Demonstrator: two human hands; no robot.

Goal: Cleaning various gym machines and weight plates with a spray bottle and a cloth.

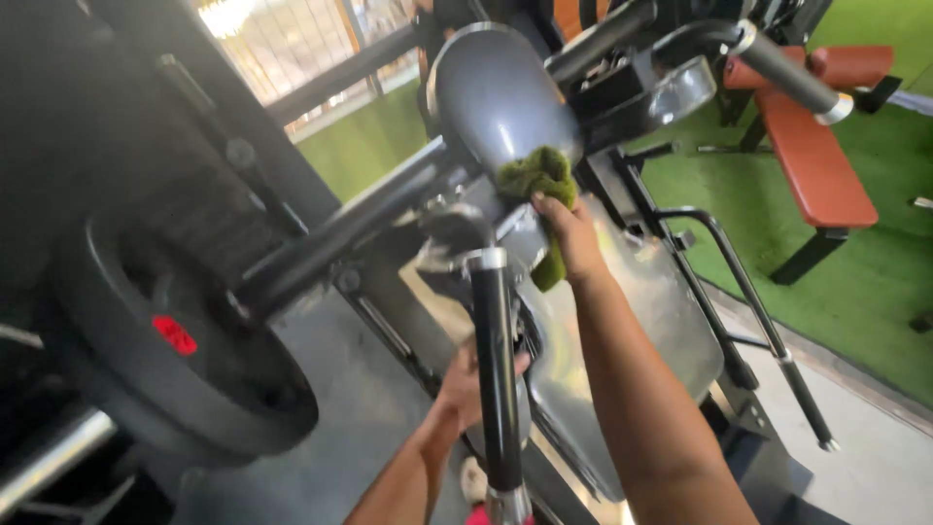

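Observation:
My right hand (573, 238) presses a crumpled green cloth (537, 180) against the lower edge of a grey rounded pad (496, 92) on a gym machine. My left hand (466, 389) rests lower down, partly behind a black bar (496, 379) with a chrome collar, its fingers against the machine's frame; what it grips is hidden. Both forearms reach up from the bottom of the view.
A large black weight plate (175, 340) with a red mark hangs at the left on a thick black arm (340, 233). A metal foot plate (661, 311) lies behind my right arm. A red padded bench (812, 156) stands on green turf (865, 282) at the right.

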